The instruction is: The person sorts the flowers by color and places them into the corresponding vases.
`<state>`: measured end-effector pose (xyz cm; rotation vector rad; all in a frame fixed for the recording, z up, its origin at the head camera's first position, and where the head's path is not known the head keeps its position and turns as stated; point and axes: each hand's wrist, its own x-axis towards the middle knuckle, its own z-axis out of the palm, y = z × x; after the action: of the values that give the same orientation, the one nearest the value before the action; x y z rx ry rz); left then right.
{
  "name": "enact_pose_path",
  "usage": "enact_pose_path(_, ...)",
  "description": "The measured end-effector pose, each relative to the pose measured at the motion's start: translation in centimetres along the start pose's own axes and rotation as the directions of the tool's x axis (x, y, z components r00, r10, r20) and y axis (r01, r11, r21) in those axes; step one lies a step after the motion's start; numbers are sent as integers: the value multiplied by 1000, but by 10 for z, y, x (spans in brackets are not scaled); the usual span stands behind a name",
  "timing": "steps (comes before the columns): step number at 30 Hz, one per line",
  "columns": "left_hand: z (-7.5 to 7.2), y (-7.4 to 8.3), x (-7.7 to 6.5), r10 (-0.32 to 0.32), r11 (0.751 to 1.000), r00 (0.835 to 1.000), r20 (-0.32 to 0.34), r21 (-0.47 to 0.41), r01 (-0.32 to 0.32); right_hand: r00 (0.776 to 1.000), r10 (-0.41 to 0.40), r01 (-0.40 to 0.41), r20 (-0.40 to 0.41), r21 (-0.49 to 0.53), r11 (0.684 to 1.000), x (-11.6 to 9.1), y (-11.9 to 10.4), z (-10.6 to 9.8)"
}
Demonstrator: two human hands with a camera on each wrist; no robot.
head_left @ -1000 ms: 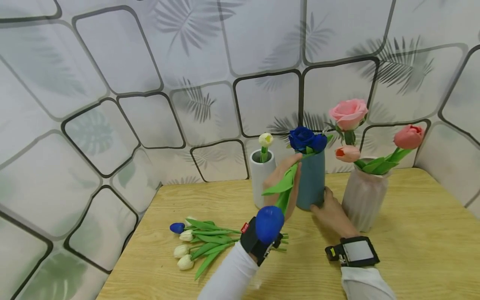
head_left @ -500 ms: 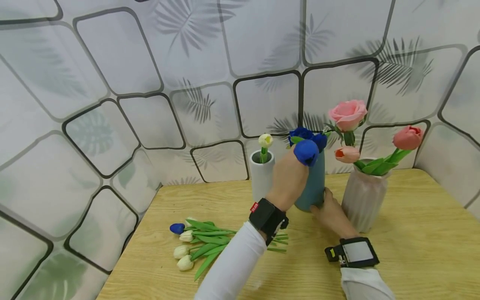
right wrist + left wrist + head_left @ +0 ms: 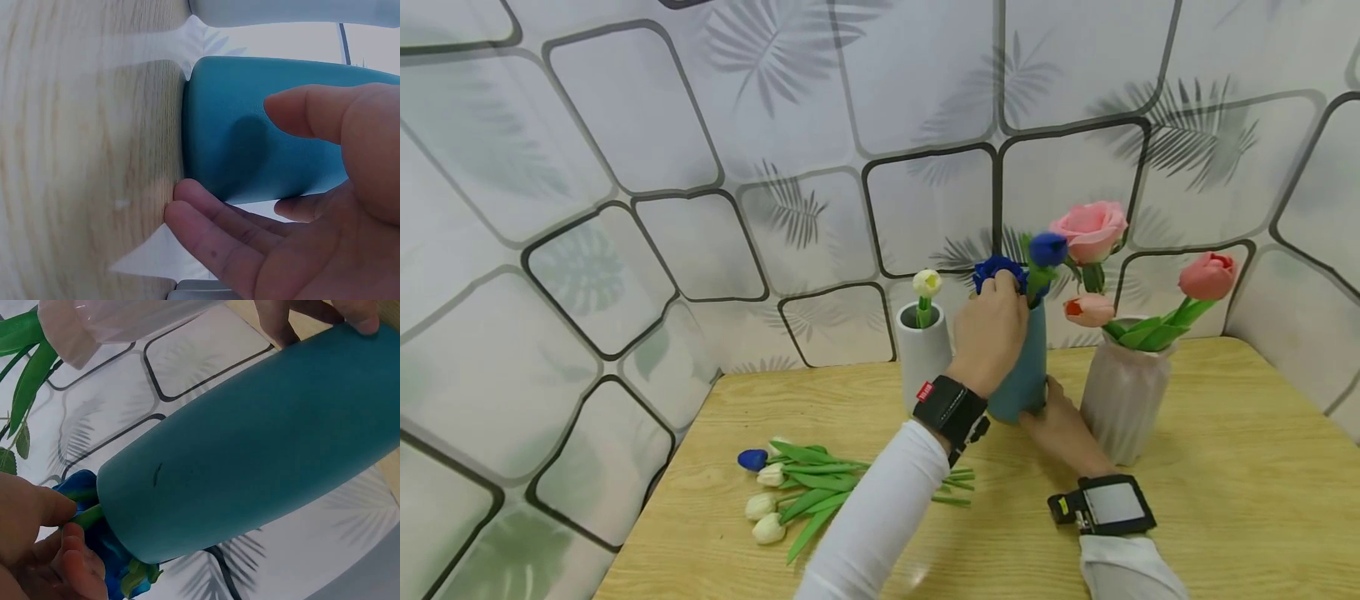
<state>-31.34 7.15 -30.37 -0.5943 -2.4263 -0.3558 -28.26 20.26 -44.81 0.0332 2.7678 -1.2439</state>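
My left hand [image 3: 992, 333] is at the mouth of the blue vase [image 3: 1025, 367], pinching the green stem [image 3: 89, 516] of a blue tulip [image 3: 1048, 249] between thumb and fingers. The tulip's head stands above the rim, to the right of my fingers. Blue roses [image 3: 997, 270] sit in the same vase, partly covered by this hand. Low on the vase's right side, my right hand [image 3: 1063, 429] holds the base. In the right wrist view its thumb [image 3: 306, 111] lies across the vase wall and the other fingers are along the side, near the tabletop.
A white vase [image 3: 923, 358] with one white tulip [image 3: 927, 283] stands left of the blue vase. On the right is a ribbed pale vase [image 3: 1126, 400] with a pink rose [image 3: 1088, 231] and tulips. White tulips [image 3: 767, 528] and one blue tulip lie on the wooden table [image 3: 700, 567].
My left hand has turned over and brought the blue tulip from in front of the vase up to its mouth, its head now upright above the rim. The right hand stays at the base.
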Motion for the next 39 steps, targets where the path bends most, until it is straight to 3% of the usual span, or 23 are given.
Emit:
enact_pose_path(6,6,-3,-10,-37,989,999,8,-140,38,1000,-27,27,-14,1,1000,0,0,1)
enact_pose_path(14,10,-8,-25,-58,977,998,30,-201,63,999,-29,29,-39,-1,1000,0,-1,1)
enact_pose_path(20,6,-19,-46,-59,965,995,80,-250,77,998,-46,46,-49,-7,999,-1,0,2)
enact_pose_path(27,7,-42,-78,-20,947,1000,22,-320,26,993,-90,89,-73,-18,996,-5,-4,2)
enact_pose_path(32,8,-57,-101,-100,951,994,47,-290,109,997,-63,62,-52,-16,998,-4,-6,3)
enact_pose_path(39,10,-65,-124,-193,926,972,133,-302,226,998,-43,42,-40,-8,999,-2,-3,3)
